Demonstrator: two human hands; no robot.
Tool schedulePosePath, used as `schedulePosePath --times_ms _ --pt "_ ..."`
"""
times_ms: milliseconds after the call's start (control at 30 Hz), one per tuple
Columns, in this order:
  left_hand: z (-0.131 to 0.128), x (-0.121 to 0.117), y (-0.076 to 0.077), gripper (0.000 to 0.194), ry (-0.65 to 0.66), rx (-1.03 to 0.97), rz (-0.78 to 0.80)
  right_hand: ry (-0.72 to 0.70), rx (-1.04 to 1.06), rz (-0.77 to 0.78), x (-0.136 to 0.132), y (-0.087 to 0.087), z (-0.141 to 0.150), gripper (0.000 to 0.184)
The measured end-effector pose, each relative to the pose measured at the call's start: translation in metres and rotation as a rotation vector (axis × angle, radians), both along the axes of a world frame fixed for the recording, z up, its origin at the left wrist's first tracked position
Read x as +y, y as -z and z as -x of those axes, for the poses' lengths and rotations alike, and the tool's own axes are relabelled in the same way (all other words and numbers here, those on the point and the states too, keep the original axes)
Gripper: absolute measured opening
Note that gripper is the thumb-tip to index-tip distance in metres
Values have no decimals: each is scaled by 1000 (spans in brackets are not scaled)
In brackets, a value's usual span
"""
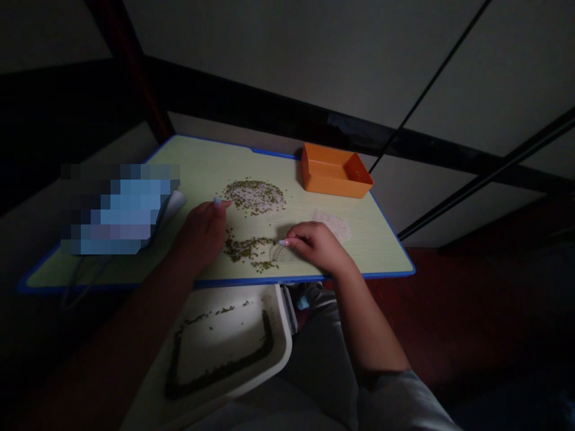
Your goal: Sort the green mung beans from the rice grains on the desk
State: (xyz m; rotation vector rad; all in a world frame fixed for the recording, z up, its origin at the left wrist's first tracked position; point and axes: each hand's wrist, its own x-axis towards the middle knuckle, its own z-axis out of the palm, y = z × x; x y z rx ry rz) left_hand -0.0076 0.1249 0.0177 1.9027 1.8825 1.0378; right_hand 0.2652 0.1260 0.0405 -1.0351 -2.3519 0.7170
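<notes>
Two heaps lie on the pale green tabletop [197, 170]: a pile of green beans mixed with whitish grains [256, 196] at the back, and a looser pile of mostly green beans [245, 246] in front. My left hand [204, 233] is beside them on the left, a finger reaching out toward the back pile, with nothing visible in it. Between thumb and fingers, my right hand [312, 242] pinches a thin, clear, curved piece [277, 252] at the right end of the front pile. Its exact kind is hard to make out. A patch of whitish grains [333, 224] lies behind my right hand.
An orange open box [336, 179] stands at the back right. On the left is a blurred-out device [130, 206] with a cable. Below the table's front edge, a white tub [285, 335] holds green beans along its bottom edges. Cabinet panels [287, 72] rise behind.
</notes>
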Motion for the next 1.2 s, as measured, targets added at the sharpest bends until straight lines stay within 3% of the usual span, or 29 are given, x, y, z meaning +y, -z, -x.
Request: schedulePosePath --times_ms 667,1200 --pt "0 0 1 70 -16 12 9 -49 6 12 -2 -2 -1 26" --pt "1 -1 2 70 -4 -24 -36 -98 -83 -124 -1 -4 9 32"
